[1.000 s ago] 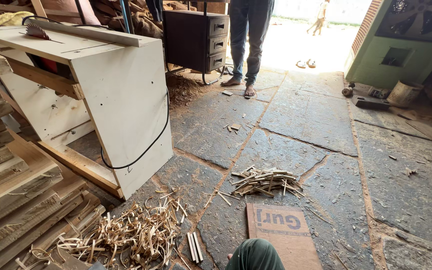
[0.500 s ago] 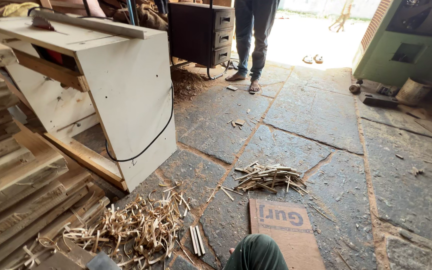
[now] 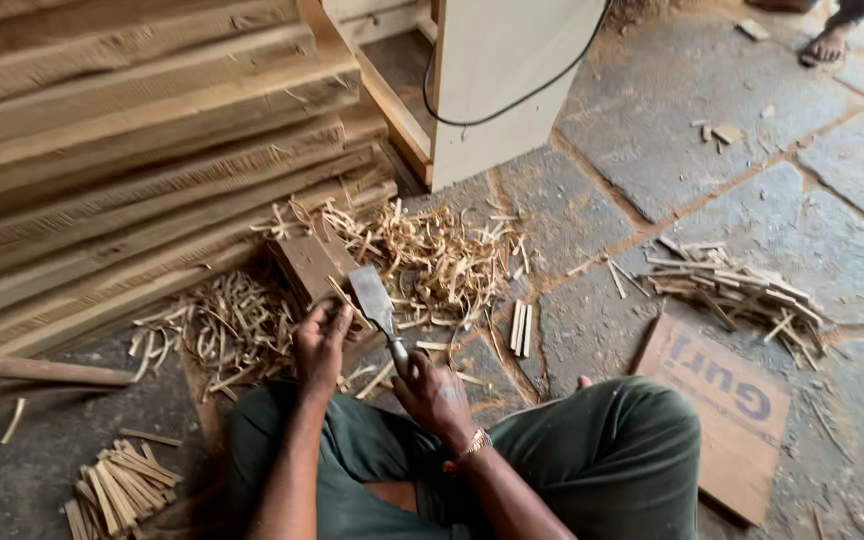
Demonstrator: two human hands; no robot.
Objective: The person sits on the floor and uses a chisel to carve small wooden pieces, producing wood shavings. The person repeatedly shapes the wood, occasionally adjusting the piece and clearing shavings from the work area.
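I sit cross-legged on a stone floor in green trousers. My right hand (image 3: 434, 393) grips the handle of a broad flat-bladed chopping tool (image 3: 375, 300), blade pointing up and away. My left hand (image 3: 320, 338) rests on a small wooden block (image 3: 309, 262) just left of the blade, and seems to pinch a thin strip of wood against it. Pale wood shavings and splinters (image 3: 432, 255) lie heaped around the block.
Stacked rough planks (image 3: 132, 150) fill the left. A pale wooden cabinet (image 3: 497, 70) with a black cable stands behind. A bundle of cut sticks (image 3: 117, 480) lies lower left, another pile of sticks (image 3: 737, 285) at right above a cardboard piece (image 3: 727, 410). Another person's sandalled foot (image 3: 827, 45) shows top right.
The camera has tilted down from the workshop floor and the standing person. My hands, the blade and the wooden block have come into view.
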